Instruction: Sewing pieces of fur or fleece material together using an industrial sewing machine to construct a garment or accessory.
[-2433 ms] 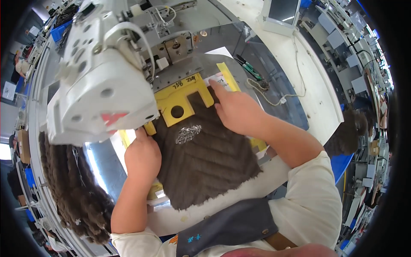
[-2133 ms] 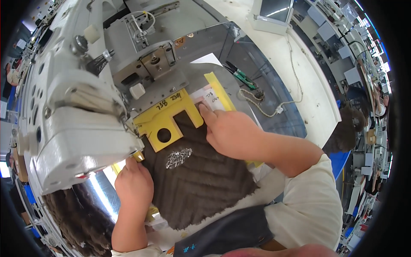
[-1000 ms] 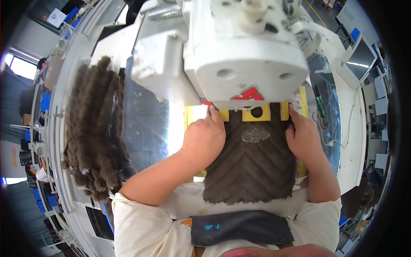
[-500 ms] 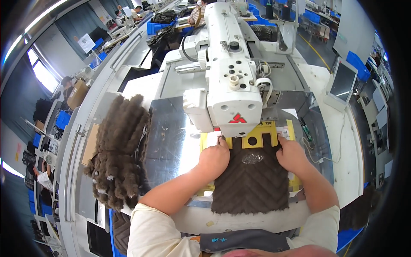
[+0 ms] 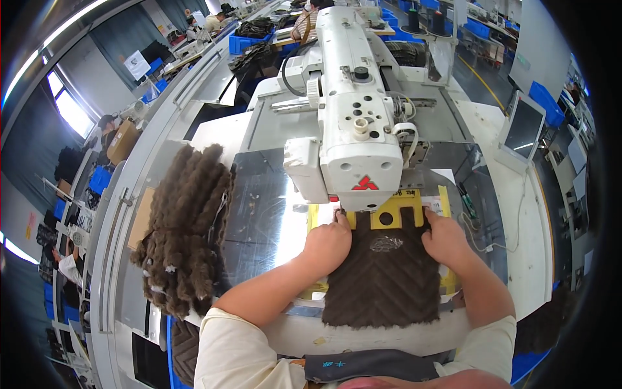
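A dark brown quilted fabric panel [image 5: 382,292] with chevron stitching lies flat below the head of a white sewing machine [image 5: 361,129]. On its upper part sits a small shiny, clear patch [image 5: 386,244]. A yellow template [image 5: 387,219] with a round hole and notches rests over the panel's far end. My left hand [image 5: 328,245] is at the panel's left side, index finger stretched forward onto the template's edge. My right hand [image 5: 447,240] lies at the right side, index finger extended and thumb apart, touching near the template. What lies under both palms is hidden.
A bundle of fluffy brown quilted pieces [image 5: 184,227] is piled on the left. A screen [image 5: 520,129] stands at the right, with a green-handled tool [image 5: 466,202] and a cord near it. Thread cones [image 5: 424,23] stand behind. Other people work in the background.
The whole view has shifted slightly. Both hands keep nearly the same place beside the template and panel.
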